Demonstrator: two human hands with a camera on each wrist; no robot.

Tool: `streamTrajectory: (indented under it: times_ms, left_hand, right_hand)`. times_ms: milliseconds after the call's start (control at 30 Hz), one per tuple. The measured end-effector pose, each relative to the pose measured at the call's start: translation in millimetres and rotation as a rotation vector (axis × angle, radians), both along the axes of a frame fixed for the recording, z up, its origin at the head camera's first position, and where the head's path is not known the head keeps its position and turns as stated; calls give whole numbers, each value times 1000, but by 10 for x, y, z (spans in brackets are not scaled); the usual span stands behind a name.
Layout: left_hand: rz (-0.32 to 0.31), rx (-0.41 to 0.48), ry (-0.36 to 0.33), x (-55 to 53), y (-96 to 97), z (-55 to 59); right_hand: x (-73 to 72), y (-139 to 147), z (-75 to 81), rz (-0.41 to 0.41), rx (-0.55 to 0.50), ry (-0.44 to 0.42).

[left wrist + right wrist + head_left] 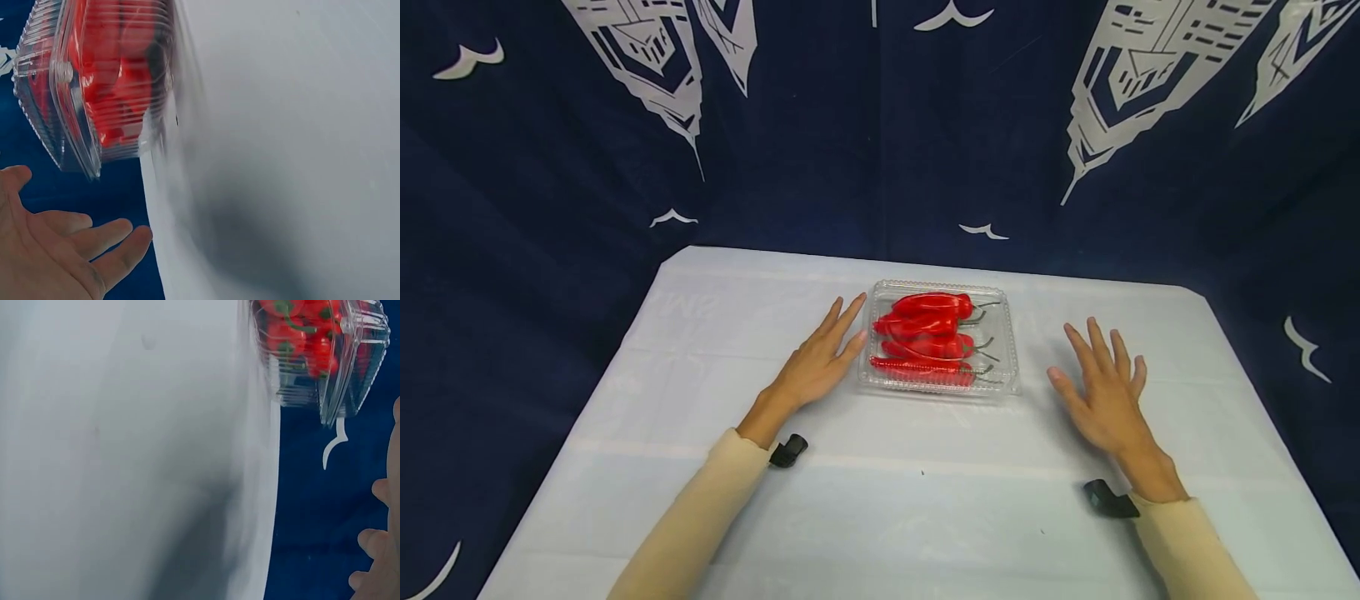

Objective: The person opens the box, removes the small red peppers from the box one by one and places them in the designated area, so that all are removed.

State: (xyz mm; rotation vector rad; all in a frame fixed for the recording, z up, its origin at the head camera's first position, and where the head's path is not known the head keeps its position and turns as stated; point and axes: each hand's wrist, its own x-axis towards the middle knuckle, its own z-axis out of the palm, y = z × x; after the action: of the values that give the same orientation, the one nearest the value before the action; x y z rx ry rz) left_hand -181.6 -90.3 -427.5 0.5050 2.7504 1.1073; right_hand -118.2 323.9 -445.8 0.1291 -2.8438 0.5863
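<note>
A clear plastic clamshell box [942, 393] lies on the white table, its ridged walls and closed lid showing in both wrist views. Inside it are several red chili peppers [925, 325] with green stems pointing right. My left hand [812, 362] is just left of the box, fingers spread and extended, fingertips close by its left edge. In the left wrist view that hand [62, 250] holds nothing, palm showing. Off to the right of the box, my right hand [1105, 396] hovers with fingers spread, a gap between thumb and box. Only part of the right hand [381, 544] shows in the right wrist view.
The white-covered table [880, 500] has a far edge just behind the box. A dark blue cloth [820, 167] with white building and bird shapes hangs behind and around it. Black wrist devices [788, 451] sit at both cream sleeves [692, 517].
</note>
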Motion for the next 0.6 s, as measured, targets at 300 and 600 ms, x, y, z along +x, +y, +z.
streamTrajectory:
  times_ms: [300, 600]
  left_hand:
    - [-84, 193, -27, -29, 66, -53]
    - [-122, 319, -113, -62, 138, -79]
  right_hand:
    - [-7, -85, -22, 53, -75, 25]
    - [-45, -158, -36, 152, -209, 88]
